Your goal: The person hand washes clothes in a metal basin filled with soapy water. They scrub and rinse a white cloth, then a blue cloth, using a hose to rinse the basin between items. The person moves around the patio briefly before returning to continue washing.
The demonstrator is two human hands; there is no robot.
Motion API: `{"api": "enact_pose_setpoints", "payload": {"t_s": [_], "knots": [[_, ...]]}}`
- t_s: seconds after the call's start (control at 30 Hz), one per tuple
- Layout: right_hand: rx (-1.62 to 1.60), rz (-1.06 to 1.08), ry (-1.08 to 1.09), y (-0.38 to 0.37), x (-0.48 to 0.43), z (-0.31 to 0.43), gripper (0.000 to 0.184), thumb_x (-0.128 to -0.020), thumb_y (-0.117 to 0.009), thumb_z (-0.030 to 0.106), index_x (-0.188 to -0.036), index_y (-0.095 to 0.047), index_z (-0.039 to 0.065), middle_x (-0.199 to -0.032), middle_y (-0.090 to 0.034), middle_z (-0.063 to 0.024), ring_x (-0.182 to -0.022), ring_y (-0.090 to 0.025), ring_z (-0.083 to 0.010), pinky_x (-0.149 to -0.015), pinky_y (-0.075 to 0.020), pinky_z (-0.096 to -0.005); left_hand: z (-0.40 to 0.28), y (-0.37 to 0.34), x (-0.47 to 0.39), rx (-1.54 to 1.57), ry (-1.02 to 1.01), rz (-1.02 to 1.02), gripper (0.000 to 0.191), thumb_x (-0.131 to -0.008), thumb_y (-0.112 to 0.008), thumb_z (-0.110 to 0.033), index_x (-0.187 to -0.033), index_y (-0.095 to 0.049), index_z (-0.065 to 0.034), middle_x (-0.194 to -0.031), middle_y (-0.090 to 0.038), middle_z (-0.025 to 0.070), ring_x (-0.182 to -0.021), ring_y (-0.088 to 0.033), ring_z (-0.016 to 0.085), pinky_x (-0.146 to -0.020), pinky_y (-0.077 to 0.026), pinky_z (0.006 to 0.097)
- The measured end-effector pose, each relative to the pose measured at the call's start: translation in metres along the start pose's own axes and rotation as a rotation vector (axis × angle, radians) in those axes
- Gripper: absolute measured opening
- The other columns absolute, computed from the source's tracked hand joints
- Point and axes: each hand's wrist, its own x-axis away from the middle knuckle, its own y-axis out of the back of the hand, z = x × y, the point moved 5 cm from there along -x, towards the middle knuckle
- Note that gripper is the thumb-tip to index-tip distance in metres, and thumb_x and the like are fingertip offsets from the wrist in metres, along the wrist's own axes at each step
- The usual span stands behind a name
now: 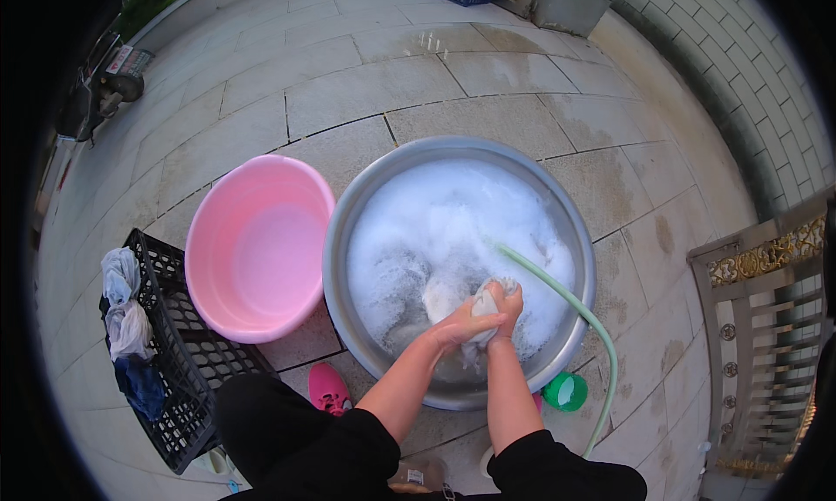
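Both hands are over the near side of a large metal basin (339,194) full of white suds (444,200). Between them they squeeze a wet, whitish cloth (484,310); water runs off its lower end. My left hand (465,323) grips the cloth from the left, and my right hand (507,308) closes round it from the right. More pale cloth (444,295) lies half sunk in the suds just left of the hands. A green hose (562,291) crosses the basin's right rim, its end in the foam. Cloth below the foam is hidden.
A pink plastic basin (274,253) stands against the metal one's left side. Beyond it is a black plastic crate (176,370) with wrung clothes (127,331) on its edge. A green container (565,392) sits by the basin's lower right. A metal gate (738,344) stands far right.
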Motion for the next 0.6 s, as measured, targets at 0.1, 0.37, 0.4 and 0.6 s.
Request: {"api": "enact_pose_setpoints", "payload": {"t_s": [0.1, 0.37, 0.4, 0.6], "knots": [[0.176, 0.202, -0.118, 0.0, -0.006, -0.01, 0.034, -0.072, -0.061, 0.018, -0.098, -0.048, 0.001, -0.083, -0.057, -0.0089, -0.068, -0.055, -0.0166, -0.065, -0.0453, -0.0285, 0.001, -0.002, 0.005, 0.039, 0.167, -0.024, 0.049, -0.077, -0.065, -0.022, -0.118, -0.043, -0.0033, -0.1, -0.054, 0.0092, -0.085, -0.053, 0.015, -0.069, -0.046, 0.029], [-0.992, 0.851, -0.58, -0.026, 0.027, 0.045, 0.058, -0.076, -0.064, 0.022, -0.124, -0.036, 0.006, -0.096, -0.058, -0.0169, -0.086, -0.06, -0.0337, -0.074, -0.0503, -0.0468, 0.014, -0.015, 0.004, 0.504, 0.248, 0.11, 0.031, -0.07, -0.064, -0.01, -0.098, -0.052, -0.0045, -0.076, -0.056, 0.007, -0.061, -0.056, 0.015, -0.049, -0.044, 0.0273], [-0.917, 0.932, -0.574, -0.026, 0.023, 0.048, 0.06, -0.077, -0.064, 0.018, -0.127, -0.034, 0.005, -0.088, -0.06, -0.0131, -0.082, -0.06, -0.0295, -0.072, -0.051, -0.0427, -0.001, -0.023, 0.012, 0.415, 0.214, 0.057, 0.03, -0.068, -0.064, -0.01, -0.095, -0.052, -0.0046, -0.077, -0.055, 0.0058, -0.065, -0.055, 0.014, -0.053, -0.043, 0.0258], [-0.043, 0.754, -0.464, -0.025, 0.009, 0.048, 0.03, -0.074, -0.067, 0.017, -0.098, -0.058, 0.002, -0.069, -0.058, -0.0041, -0.066, -0.058, -0.0137, -0.06, -0.0476, -0.028, 0.002, -0.015, 0.001, -0.072, -0.092, -0.283, 0.048, -0.065, -0.067, -0.017, -0.107, -0.048, -0.0015, -0.084, -0.057, 0.0072, -0.076, -0.056, 0.018, -0.066, -0.044, 0.0299]]}}
